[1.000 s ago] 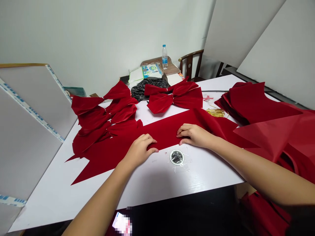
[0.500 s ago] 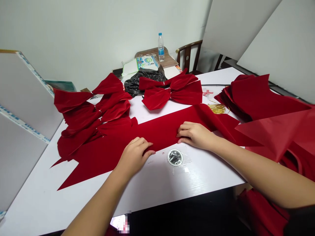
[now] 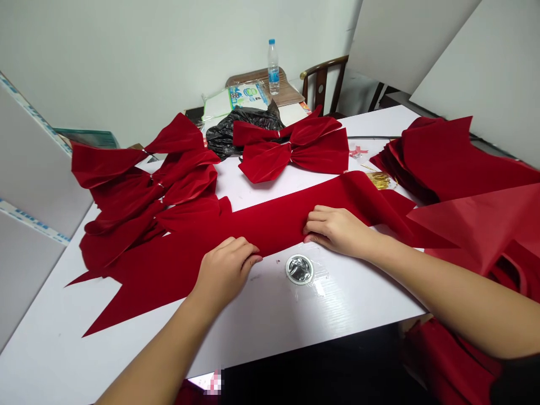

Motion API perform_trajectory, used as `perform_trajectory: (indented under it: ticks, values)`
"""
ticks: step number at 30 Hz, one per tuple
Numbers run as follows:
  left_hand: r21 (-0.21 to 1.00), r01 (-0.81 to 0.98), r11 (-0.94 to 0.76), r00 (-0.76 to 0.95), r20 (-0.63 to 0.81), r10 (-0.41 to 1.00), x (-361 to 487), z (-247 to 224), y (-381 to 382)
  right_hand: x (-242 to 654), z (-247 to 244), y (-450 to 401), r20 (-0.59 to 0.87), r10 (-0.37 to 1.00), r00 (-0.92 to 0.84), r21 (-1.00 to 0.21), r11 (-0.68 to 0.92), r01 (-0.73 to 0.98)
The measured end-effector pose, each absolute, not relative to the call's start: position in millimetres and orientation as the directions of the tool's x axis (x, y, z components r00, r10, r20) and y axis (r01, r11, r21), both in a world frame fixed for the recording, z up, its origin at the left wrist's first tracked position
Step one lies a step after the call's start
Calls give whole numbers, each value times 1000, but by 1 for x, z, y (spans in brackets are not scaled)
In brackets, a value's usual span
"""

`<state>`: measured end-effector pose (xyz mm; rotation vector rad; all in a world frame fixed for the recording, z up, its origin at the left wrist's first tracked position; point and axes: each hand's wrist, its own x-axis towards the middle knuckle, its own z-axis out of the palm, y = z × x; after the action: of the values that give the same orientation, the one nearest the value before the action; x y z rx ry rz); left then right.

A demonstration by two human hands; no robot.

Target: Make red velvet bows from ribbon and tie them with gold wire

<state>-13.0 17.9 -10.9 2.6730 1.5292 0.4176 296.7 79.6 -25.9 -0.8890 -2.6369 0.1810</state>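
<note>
A long strip of red velvet ribbon (image 3: 274,219) lies across the white table, with notched, pointed ends. My left hand (image 3: 228,267) is closed on its front edge, thumb and fingers pinched together. Further right along the same edge, my right hand (image 3: 331,228) grips the ribbon with curled fingers. Past my right hand the strip folds over and its other end trails off to the right. Just below the ribbon, between my hands, a round grommet (image 3: 299,269) is set in the tabletop with clear tape around it.
Tied red bows (image 3: 156,191) are piled at the left, and more bows (image 3: 295,149) lie at the back. Gold twist ties (image 3: 379,180) sit near a stack of red fabric (image 3: 442,160) at the right. Behind are a black plastic bag (image 3: 228,132), a water bottle (image 3: 273,70) and a chair (image 3: 323,84).
My fingers have closed further on the ribbon's front edge, the left thumb now nearer the fingers. The view has shifted slightly; the bows and strip otherwise lie as before.
</note>
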Motion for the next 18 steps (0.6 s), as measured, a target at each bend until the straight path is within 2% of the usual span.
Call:
perform_trajectory:
  ticks: [7,14,18]
  values:
    - [128,846,-517,495,167,852,-10,-10,15,297,-27,80,271,614,-741,-224,789,572]
    - [-66,837,-543,544,214,811,-8,-14,13,296,-26,80,280,603,-747,-208,798,566]
    - [-42,832,-553,547,232,805,-8,-14,14,296,-25,80,274,603,-749,-231,798,557]
